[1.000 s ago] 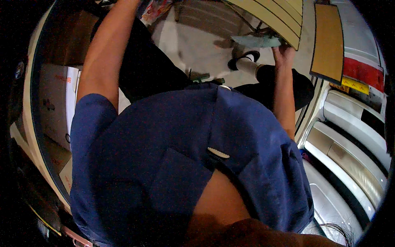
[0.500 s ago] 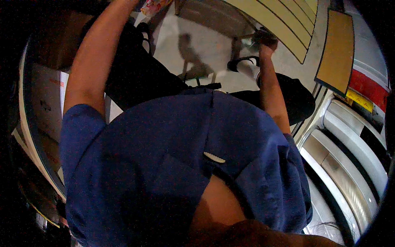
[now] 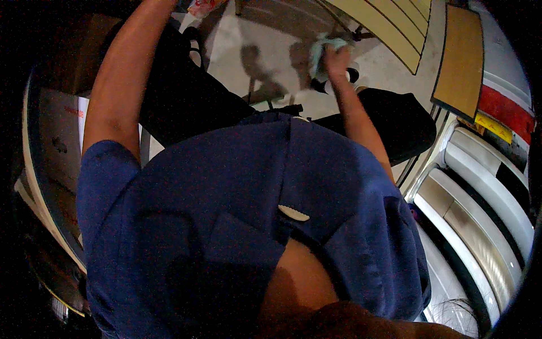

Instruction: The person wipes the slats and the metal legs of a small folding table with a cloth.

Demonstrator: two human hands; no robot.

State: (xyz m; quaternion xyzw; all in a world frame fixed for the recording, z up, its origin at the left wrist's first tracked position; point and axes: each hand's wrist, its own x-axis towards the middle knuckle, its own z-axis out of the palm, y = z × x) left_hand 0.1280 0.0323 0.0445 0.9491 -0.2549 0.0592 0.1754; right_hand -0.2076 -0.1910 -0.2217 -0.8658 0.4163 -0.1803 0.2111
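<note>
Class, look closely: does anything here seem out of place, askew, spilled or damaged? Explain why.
Nothing clearly stands out: no spill or damage shows. The pale cloth bunched in the right hand looks ordinary, and the slant of the slatted table may be only the camera's angle.

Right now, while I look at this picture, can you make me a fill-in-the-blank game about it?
1. The pale green cloth is in the person's ____ hand.
2. The person's shirt is dark ____.
3. The person's trousers are ____.
4. The slats of the table are pale ____.

Missing words: right; blue; black; yellow.
</note>
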